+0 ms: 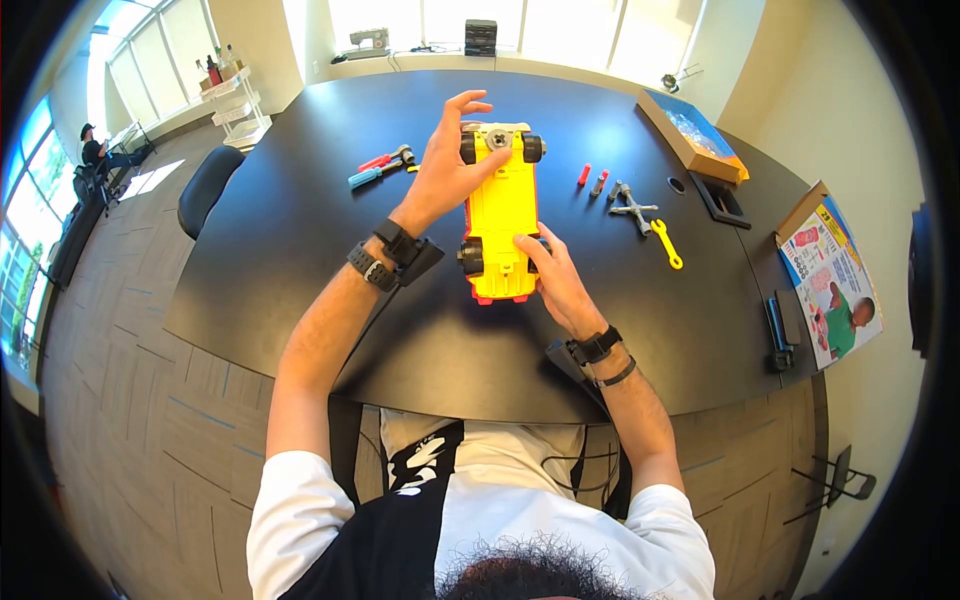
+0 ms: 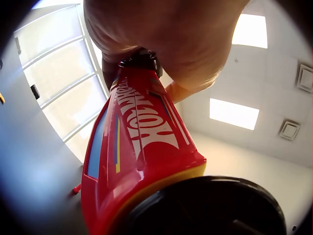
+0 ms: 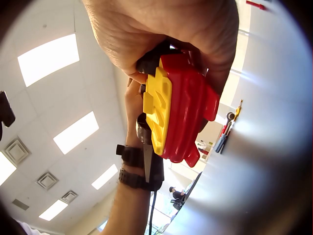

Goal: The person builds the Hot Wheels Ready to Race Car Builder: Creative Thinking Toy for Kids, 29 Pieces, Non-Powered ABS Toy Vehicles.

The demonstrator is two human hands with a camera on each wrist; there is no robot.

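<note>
A toy car [image 1: 505, 205] is held up over the table, its yellow underside facing the head camera and its black wheels at the sides. My left hand [image 1: 446, 172] grips its far end, the thumb lying across the underside by a round grey fitting [image 1: 499, 139]. At the near end my right hand [image 1: 565, 285] holds the right side by a wheel, thumb on the yellow base. White lettering runs along the red body [image 2: 151, 122] in the left wrist view. The right wrist view shows the red and yellow near end [image 3: 183, 107]; some right fingers are hidden behind it.
Left on the dark table [image 1: 300, 240] lie a blue-handled tool [image 1: 366, 180] and a red one. To the right are small red pieces [image 1: 584, 174], a grey cross wrench [image 1: 633, 210] and a yellow wrench [image 1: 667, 245]. An open box [image 1: 740, 165] and printed packaging [image 1: 835, 290] stand farther right.
</note>
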